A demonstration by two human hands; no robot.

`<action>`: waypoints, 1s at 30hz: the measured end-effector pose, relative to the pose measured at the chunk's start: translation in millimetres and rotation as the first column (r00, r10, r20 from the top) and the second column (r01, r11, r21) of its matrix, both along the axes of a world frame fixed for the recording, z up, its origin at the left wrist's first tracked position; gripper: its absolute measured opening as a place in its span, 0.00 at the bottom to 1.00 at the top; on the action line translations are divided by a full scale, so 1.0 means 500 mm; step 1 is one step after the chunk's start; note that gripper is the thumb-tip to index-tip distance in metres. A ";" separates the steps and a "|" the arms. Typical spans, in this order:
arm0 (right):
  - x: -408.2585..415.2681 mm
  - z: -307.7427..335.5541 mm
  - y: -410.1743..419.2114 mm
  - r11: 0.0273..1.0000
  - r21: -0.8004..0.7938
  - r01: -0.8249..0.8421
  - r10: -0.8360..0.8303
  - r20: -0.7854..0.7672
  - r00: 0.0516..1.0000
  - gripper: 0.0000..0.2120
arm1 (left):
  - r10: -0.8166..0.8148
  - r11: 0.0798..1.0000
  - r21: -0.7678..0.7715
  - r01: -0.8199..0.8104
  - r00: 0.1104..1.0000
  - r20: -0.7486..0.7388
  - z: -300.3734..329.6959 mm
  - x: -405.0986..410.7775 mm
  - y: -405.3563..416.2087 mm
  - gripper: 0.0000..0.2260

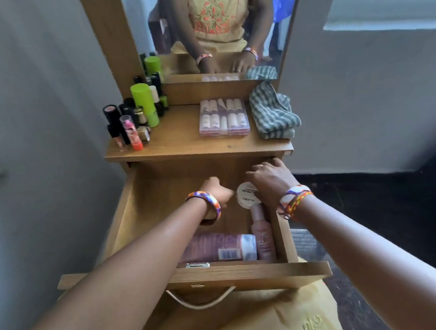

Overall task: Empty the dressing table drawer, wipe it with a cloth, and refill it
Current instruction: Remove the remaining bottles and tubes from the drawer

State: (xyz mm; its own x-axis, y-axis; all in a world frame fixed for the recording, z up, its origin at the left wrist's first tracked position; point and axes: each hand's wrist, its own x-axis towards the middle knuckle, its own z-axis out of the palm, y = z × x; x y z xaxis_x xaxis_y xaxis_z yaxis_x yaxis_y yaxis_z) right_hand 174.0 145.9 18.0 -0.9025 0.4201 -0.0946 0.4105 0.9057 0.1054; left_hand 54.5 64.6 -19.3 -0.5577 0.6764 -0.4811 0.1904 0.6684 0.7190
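Head view showed a wooden dressing table (185,147) seen from above, its drawer (246,274) pulled fully out toward the person; both arms were stretched forward into it. Judged from the layout, the emptying or the refilling step was in hand, and which of the two could not be settled; a pink tube (217,247), a pink bottle (262,236) and a round compact (248,195) lay in the drawer's right half, while lipsticks and bottles (134,113), a boxed set (223,117) and the folded striped cloth (272,113) sat on the tabletop. The left hand (217,190) was held palm down at the drawer's middle, fingers curled under; whether anything was gripped could not be told. The right hand (267,178) was reached to the back right corner, fingers bent at the wall, perhaps over something hidden; its grasp could not be told either. The next move would call for one item to be lifted or set without the others being knocked.
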 end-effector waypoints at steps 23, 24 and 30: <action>-0.008 -0.018 -0.014 0.985 -0.148 0.093 -0.094 0.003 0.996 0.28 | 0.301 0.909 0.050 -0.413 0.735 0.608 0.010 -0.004 0.009 0.09; -0.007 -0.012 -0.015 0.973 -0.216 0.086 -0.097 -0.042 0.994 0.31 | 0.275 0.905 0.075 -0.418 0.712 0.646 0.021 -0.013 -0.004 0.08; -0.024 0.036 -0.043 0.829 -0.540 -0.145 -0.178 -0.500 0.848 0.29 | 0.110 0.806 0.338 -0.485 0.684 0.721 0.096 -0.068 -0.089 0.06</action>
State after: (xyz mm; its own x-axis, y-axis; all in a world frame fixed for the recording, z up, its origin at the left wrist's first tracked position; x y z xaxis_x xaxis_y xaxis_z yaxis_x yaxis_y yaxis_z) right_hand 162.0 124.3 36.2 -0.8743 0.4582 0.1602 0.2703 0.7337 -0.6234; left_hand 20.6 20.0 28.9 -0.4475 0.7639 -0.4649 -0.5860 0.1421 0.7977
